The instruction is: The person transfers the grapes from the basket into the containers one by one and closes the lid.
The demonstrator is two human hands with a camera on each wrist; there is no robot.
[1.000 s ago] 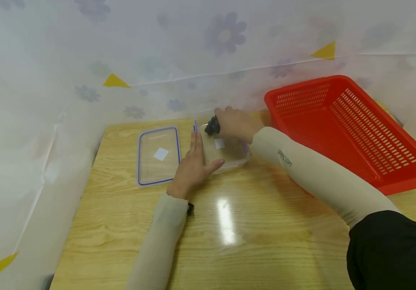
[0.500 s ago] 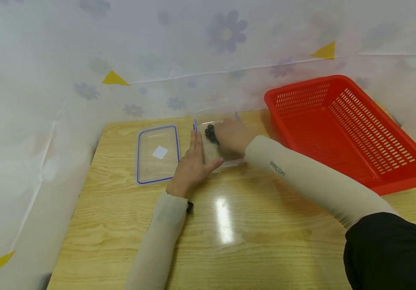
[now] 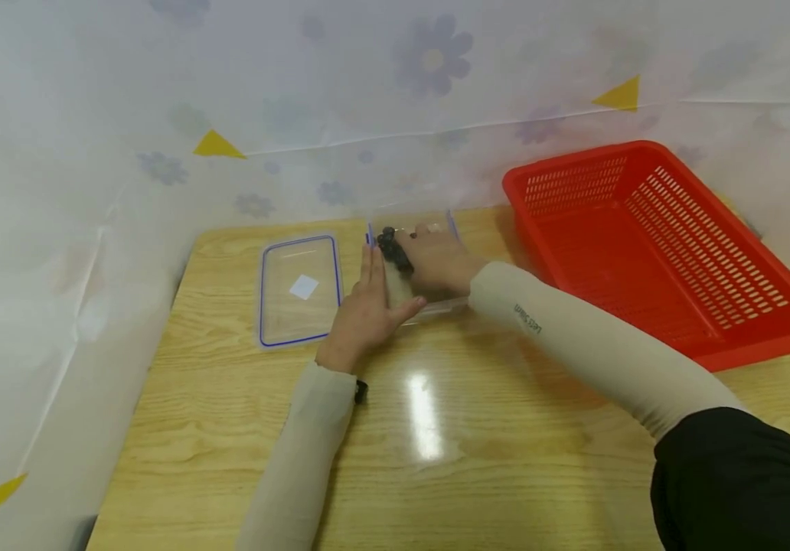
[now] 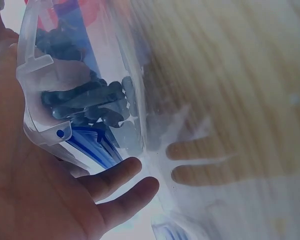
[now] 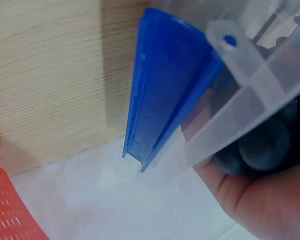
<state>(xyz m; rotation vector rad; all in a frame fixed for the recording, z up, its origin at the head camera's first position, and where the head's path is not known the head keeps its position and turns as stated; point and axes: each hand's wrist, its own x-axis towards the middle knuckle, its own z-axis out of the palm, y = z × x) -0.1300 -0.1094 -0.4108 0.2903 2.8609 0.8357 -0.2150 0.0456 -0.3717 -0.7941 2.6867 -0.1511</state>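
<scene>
A bunch of dark grapes point(image 3: 395, 251) is inside a clear plastic container point(image 3: 400, 289) with blue side latches. My right hand point(image 3: 439, 259) reaches into the container and holds the grapes; most of its fingertips are hidden. In the right wrist view, round dark grapes point(image 5: 265, 143) lie against that palm, behind the container's rim. My left hand point(image 3: 363, 317) rests at the container's left side, two fingers straight along the wall and the thumb spread by the near corner. The left wrist view shows grapes point(image 4: 97, 104) through the transparent wall.
A clear lid with a blue seal point(image 3: 304, 288) and a white label lies left of the container. A large red plastic basket point(image 3: 643, 287) stands to the right. Behind the wooden table point(image 3: 230, 428) rises a white flowered sheet point(image 3: 340, 92).
My right hand has lowered into the container from its far side. The grapes have shifted left, close to the container's left wall. My left hand has stayed in place.
</scene>
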